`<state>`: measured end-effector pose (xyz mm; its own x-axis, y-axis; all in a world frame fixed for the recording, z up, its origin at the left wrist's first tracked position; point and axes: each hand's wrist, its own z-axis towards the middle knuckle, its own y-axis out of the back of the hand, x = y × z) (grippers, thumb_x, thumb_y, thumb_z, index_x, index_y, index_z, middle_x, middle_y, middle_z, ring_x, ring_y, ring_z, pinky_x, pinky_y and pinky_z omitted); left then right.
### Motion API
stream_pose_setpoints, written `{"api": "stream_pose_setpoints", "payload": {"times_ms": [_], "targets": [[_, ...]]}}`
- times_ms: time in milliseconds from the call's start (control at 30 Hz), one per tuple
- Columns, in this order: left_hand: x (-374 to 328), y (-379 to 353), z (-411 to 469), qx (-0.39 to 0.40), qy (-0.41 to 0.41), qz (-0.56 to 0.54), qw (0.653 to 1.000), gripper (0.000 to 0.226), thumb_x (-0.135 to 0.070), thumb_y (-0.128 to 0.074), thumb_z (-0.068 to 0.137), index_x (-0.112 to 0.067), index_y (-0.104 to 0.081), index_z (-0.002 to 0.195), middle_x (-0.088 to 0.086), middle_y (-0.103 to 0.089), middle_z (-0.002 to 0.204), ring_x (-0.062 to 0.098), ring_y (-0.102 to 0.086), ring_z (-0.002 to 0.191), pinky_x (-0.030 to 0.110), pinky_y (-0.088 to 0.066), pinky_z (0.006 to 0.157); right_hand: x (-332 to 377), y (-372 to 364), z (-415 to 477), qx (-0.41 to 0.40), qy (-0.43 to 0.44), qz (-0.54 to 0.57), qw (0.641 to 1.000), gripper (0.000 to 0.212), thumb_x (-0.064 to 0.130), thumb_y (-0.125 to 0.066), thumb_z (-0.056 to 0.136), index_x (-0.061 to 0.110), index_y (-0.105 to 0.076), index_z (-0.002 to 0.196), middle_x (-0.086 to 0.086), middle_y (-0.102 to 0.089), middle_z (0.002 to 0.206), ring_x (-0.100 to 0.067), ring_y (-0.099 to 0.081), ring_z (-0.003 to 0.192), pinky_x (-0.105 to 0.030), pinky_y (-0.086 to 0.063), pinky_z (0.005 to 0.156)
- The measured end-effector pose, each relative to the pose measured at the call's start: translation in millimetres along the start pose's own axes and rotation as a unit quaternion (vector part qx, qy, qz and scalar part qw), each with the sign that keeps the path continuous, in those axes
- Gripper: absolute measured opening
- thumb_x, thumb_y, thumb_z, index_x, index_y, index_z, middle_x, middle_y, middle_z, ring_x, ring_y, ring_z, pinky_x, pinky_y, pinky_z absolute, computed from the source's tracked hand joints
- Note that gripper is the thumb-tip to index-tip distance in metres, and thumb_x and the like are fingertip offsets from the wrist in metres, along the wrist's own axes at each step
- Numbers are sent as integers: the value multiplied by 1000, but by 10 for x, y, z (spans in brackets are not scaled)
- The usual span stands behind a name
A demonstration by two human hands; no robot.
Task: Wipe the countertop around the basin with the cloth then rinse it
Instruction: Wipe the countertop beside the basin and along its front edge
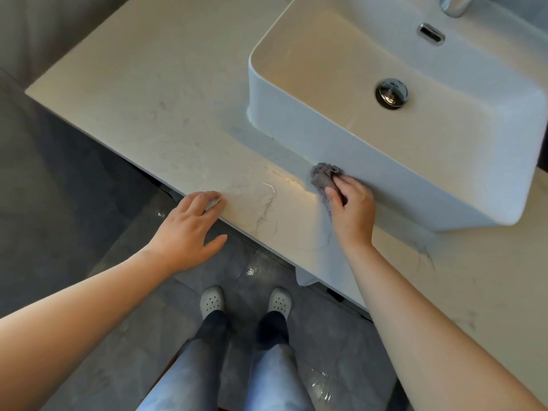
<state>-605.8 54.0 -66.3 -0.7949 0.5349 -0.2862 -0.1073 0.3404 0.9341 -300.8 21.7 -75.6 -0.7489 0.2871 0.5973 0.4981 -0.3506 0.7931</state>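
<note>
Bare forearms reach out over dark grey floor tiles dotted with wet spots. Pale, veined tabletop carries a white basin — a chrome drain sits in its bottom, an overflow slot in its far wall. Left hand rests with fingers spread on the tabletop's front edge. Right hand grips the crumpled grey cloth, pressed on the tabletop right at the foot of the basin's front wall.

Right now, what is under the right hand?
A bunched grey cloth, gripped by the right hand on the countertop beside the basin. The surface beneath is hidden.
</note>
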Motion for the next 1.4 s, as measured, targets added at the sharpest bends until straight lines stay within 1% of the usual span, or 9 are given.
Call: {"api": "stream_pose_setpoints", "payload": {"times_ms": [133,300,467,600,700,933,1100,1267,1400], "targets": [[31,1,1,0,-7,4,1000,70,-54,-40,82,-9,-48,135,9,-45,135,29,-39,125,42,-40,101,-11,-198,-38,-40,-20,-2,999,31,21,-56,89,6,-67,115,-8,-65,120,-29,-58,106,-37,-44,93],[40,13,-2,2,-14,9,1000,70,-53,-40,82,-8,-49,134,10,-47,135,28,-38,124,42,-40,101,197,-345,79,5,25,-4,1000,33,21,-56,90,9,-65,119,-6,-64,123,-28,-55,110,-32,-40,97],[64,-12,-2,0,-17,3,1000,69,-54,-41,82,-10,-47,136,8,-44,136,28,-37,125,43,-41,100,236,-399,139,-10,9,1,1000,32,20,-57,89,11,-65,119,-4,-65,122,-26,-55,108,-25,-38,94],[64,-14,-4,-8,-19,4,1000,68,-53,-41,82,-10,-49,134,8,-46,135,27,-38,124,41,-41,100,320,-407,-88,19,16,17,1000,33,21,-60,90,12,-64,121,-3,-64,122,-24,-54,107,-19,-34,89],[59,-11,-7,-11,-17,7,1000,67,-53,-40,82,-10,-50,134,8,-46,134,27,-38,124,40,-41,99,430,-426,-365,29,28,17,999,32,20,-62,89,11,-64,120,-4,-65,120,-22,-54,107,-25,-39,91],[87,5,-4,-3,-22,12,1000,68,-53,-39,83,-11,-49,135,8,-46,135,28,-39,124,42,-41,100,563,-443,-881,50,56,27,997,32,26,-58,89,11,-66,116,-2,-66,116,-16,-52,105,-24,-44,88],[149,35,9,6,-39,17,999,69,-52,-40,81,-13,-48,136,7,-46,135,26,-38,124,40,-40,101,672,-333,-1095,98,18,118,988,25,15,-65,87,10,-69,111,0,-69,111,-14,-61,104,-31,-51,91],[188,55,21,16,-51,24,998,70,-53,-40,80,-12,-48,137,6,-45,136,26,-38,125,39,-38,103,739,-36,-803,26,-18,192,981,17,20,-60,88,14,-72,98,9,-71,99,-7,-64,95,-26,-50,85],[156,41,6,6,-44,13,999,70,-52,-40,80,-12,-47,137,6,-45,136,26,-37,126,38,-35,104,457,-50,-159,-33,-18,102,994,19,23,-57,89,8,-69,89,6,-64,83,-14,-57,79,-29,-45,74]]}}
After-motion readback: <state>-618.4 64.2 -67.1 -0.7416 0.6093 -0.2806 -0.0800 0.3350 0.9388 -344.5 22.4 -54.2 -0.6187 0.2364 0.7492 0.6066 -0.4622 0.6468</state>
